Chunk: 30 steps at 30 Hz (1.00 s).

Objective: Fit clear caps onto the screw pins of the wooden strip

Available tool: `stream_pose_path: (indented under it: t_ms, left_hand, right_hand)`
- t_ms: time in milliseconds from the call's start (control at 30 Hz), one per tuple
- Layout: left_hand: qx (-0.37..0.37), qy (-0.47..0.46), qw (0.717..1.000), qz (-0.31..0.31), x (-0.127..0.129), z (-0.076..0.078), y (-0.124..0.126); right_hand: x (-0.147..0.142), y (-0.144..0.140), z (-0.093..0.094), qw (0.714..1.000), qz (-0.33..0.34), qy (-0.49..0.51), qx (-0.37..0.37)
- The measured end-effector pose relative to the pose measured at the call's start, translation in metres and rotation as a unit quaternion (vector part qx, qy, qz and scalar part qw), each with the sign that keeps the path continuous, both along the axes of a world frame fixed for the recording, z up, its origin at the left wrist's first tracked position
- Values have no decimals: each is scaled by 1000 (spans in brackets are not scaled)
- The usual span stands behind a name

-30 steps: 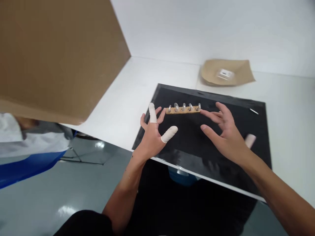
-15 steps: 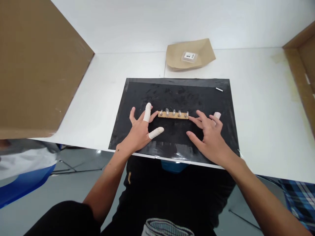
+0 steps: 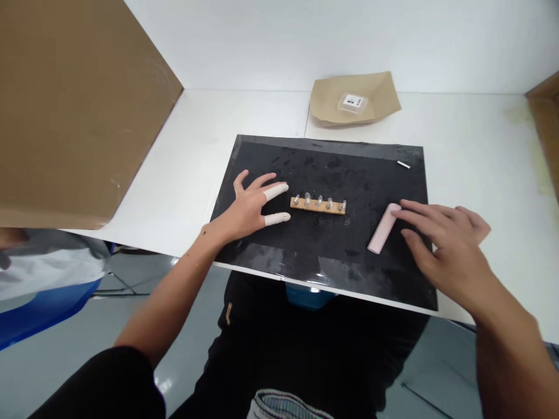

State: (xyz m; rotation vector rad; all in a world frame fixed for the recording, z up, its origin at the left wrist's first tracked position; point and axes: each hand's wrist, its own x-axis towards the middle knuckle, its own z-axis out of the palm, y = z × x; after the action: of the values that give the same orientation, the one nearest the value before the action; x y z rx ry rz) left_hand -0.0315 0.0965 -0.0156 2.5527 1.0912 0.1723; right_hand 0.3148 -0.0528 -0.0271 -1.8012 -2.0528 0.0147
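While the left hand [image 3: 248, 208] lies flat with fingers spread at centre-left of the black mat [image 3: 262, 157], its two capped fingertips just beside the wooden strip [image 3: 318, 205] at centre frame, a nudge could tip its small upright parts. At right, the right hand [image 3: 445, 238], fingers loosely spread, touches the pink block [image 3: 383, 228], which could skid off.

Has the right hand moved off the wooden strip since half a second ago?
Yes. The right hand has gone rightward along the black mat, away from the wooden strip, and its fingertips now touch the pink bar.
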Motion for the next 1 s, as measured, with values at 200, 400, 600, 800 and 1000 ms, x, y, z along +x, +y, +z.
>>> stream_pose_path:
  t_ms: [200,400,600,800,1000]
  left_hand:
    - [15,-35,998,-43,10,-11,21]
    - [51,-47,996,-61,14,-22,25]
    - [85,-45,993,-62,16,-21,30]
    - [106,-82,988,-71,22,-21,45]
    - [111,-90,988,-58,32,-20,64]
  right_hand:
    - [-3,6,-10,990,105,-91,-2]
    - [-1,11,-7,982,123,-140,9]
    - [-8,9,9,996,79,-48,-16]
    - [-7,12,14,996,72,-41,21]
    - [-4,24,8,995,79,-43,38]
